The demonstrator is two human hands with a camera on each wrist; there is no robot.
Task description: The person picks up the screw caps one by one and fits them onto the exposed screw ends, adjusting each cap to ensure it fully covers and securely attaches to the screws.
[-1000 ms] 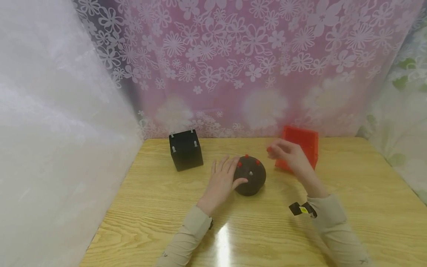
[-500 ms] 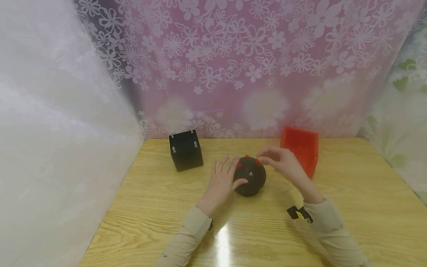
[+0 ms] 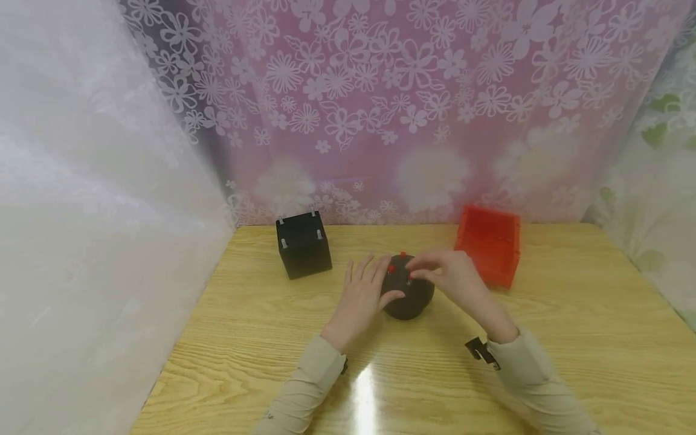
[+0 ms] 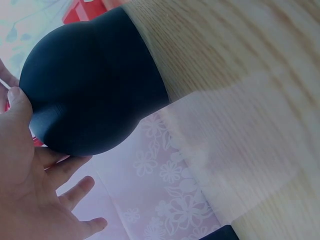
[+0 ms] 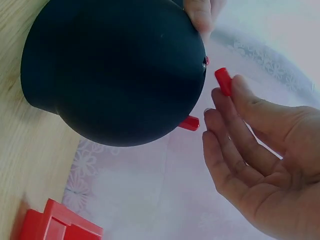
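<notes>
A black rounded dome on a narrower base (image 3: 418, 302) stands mid-table. My left hand (image 3: 354, 302) rests against its left side, thumb (image 4: 19, 102) and two fingers touching it, the other fingers stretched out free. My right hand (image 3: 459, 278) pinches a small red tube-like cap (image 5: 223, 81) between thumb and index finger. In the right wrist view that cap is just apart from the dome. The head view puts it above a bare metal stud (image 3: 409, 283). Red caps (image 3: 391, 268) sit farther back on the dome; my right fingers hide one spot in the head view.
At the back left stands a black box (image 3: 304, 248) with metal studs at its top corners. A red open bin (image 3: 502, 281) is tilted at the back right, close behind my right hand. Floral curtains (image 3: 348, 121) border the wooden table (image 3: 244, 362).
My right hand has moved left and toward the person, from beside the red bin past the dome's right-hand cap to above the bare stud, carrying the red cap. My left hand has stayed still.
</notes>
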